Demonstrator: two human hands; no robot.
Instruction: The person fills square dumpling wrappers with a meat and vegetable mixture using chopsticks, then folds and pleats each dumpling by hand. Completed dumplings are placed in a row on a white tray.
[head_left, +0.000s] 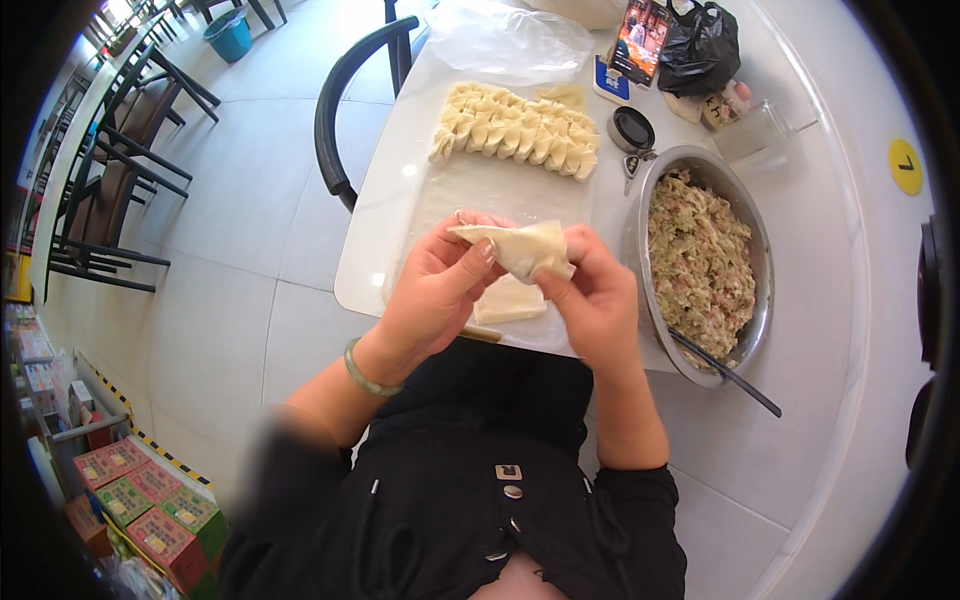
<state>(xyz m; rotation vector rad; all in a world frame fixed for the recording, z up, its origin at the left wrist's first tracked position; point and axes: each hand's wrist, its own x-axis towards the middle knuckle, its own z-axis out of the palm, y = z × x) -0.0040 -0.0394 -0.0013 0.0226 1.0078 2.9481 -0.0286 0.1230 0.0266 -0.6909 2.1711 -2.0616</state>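
Between my two hands, above the table's front edge, is a folded wonton wrapper (525, 247) with a bulge in its middle. My left hand (450, 281) pinches its left end between thumb and fingers. At the other end, my right hand (592, 289) grips the right corner with the thumb below. A stack of square wrappers (511, 301) lies just under my hands, partly covered by them. Farther back, rows of folded wontons (517, 127) sit close together on a clear plastic sheet or tray (480, 187).
To the right stands a steel bowl (763, 300) of minced filling (701, 262), dark chopsticks (727, 373) across its rim. Behind are a round black lid (631, 129), a glass jar (754, 133), a propped phone (640, 41) and a black plastic bag (699, 49). A chair (330, 112) stands left.
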